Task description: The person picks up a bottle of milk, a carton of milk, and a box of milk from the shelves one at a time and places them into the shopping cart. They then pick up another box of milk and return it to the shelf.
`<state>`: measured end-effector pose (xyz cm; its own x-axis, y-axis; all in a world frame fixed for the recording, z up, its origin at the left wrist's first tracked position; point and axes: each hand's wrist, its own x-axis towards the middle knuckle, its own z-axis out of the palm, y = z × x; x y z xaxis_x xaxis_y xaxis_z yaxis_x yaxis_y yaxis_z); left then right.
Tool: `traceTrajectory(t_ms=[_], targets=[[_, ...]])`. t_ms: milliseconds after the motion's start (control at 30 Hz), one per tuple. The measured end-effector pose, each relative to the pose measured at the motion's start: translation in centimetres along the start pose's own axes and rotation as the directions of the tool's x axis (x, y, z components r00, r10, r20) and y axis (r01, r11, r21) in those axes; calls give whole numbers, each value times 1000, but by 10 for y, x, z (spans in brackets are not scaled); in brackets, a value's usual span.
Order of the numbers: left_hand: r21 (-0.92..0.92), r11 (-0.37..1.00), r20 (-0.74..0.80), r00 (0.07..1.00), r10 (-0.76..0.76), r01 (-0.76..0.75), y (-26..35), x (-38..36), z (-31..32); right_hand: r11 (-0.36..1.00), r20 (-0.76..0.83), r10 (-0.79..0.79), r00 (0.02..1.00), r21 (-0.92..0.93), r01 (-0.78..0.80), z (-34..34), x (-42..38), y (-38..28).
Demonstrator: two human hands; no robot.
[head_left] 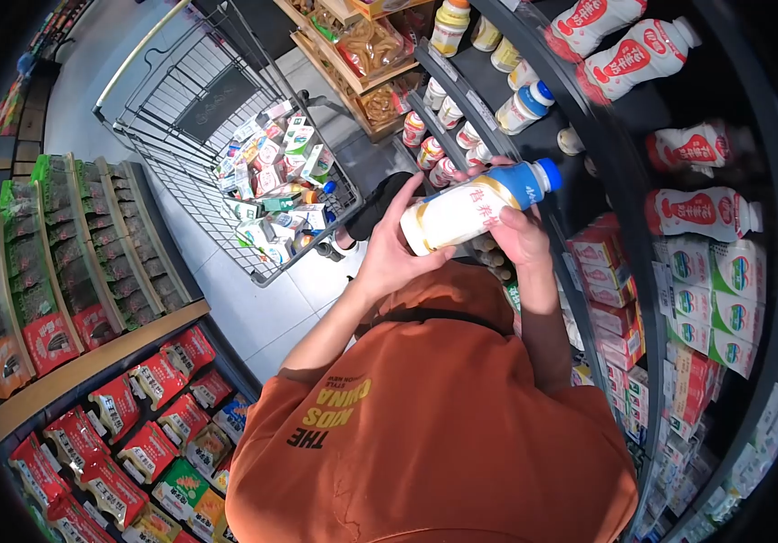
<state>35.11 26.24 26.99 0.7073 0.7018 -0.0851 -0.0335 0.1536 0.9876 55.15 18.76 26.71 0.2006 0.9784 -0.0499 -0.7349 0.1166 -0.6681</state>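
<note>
A white and blue milk drink bottle point(470, 210) with a gold stripe and a blue cap lies tilted sideways between my hands, in front of my chest. My left hand point(393, 249) is wrapped round its base end, the fingers partly behind it. My right hand point(523, 237) holds it near the capped end, thumb on the label. Beyond my hands, a similar blue-capped bottle point(525, 106) stands on the shelf point(488, 122). Smaller red and white bottles point(414, 129) are beside it.
A wire shopping cart point(158, 122) at the upper left holds many cartons and bottles point(280, 167). On the right, curved shelves carry pink-labelled bottles point(629, 59) and stacked milk cartons point(715, 290). Red snack packs point(113, 407) fill a display at the lower left.
</note>
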Motion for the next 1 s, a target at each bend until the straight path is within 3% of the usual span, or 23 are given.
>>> traceTrajectory(t_ms=[133, 200, 233, 300, 333, 367, 400, 467, 567, 600, 633, 667, 733, 800, 867, 1000], targets=[[-97, 989, 46, 994, -103, 107, -12, 6, -5, 978, -266, 161, 951, -89, -190, -18, -9, -4], [101, 990, 62, 992, -107, 100, -28, 10, -9, 941, -310, 179, 934, -225, -254, -32, -6, -4], [159, 981, 49, 992, -117, 108, -27, 12, -8, 930, -351, 97, 931, -301, -210, -24, -5, -8], [310, 940, 8, 988, -152, 142, -34, 9, -14, 693, -317, -136, 939, -707, -138, -32, -3, -15], [281, 944, -5, 984, -176, 170, -39, 5, -21, 510, -255, -239, 937, -854, -103, -34, 0, -17], [217, 951, -44, 975, -216, 221, -55, -1, -30, 343, -273, -399, 875, -930, -134, -32, 3, -19], [151, 952, -79, 963, -258, 268, -73, -8, -39, 196, -227, -462, 857, -969, -151, -34, 7, -23], [239, 916, -132, 946, -297, 321, -93, -19, -61, -108, -100, -565, 819, -975, -193, -48, 16, -39], [289, 887, -244, 924, -296, 360, -106, -32, -82, -218, -74, -620, 781, -940, -262, -102, 24, -45], [308, 877, -284, 916, -285, 368, -111, -37, -93, -187, -48, -636, 770, -959, -215, -115, 29, -46], [249, 917, -324, 919, -225, 312, -142, -44, -109, -140, -128, -592, 796, -956, -258, -137, 33, -48], [271, 873, -379, 879, -290, 405, -149, -50, -122, -121, -77, -660, 747, -971, -206, -156, 41, -44], [500, 699, -520, 822, -230, 512, -134, -59, -137, 184, -187, -546, 817, -978, -100, -196, 52, -43], [657, 563, -607, 795, -1, 502, -182, -76, -174, 484, -226, -474, 851, -874, 38, -195, 55, -48], [468, 615, -732, 668, -132, 635, -172, -79, -190, 500, -240, -403, 883, -866, -7, -212, 61, -54], [463, 519, -754, 627, -196, 719, -214, -83, -224, 416, -270, -336, 903, -902, -115, -209, 67, -64]])
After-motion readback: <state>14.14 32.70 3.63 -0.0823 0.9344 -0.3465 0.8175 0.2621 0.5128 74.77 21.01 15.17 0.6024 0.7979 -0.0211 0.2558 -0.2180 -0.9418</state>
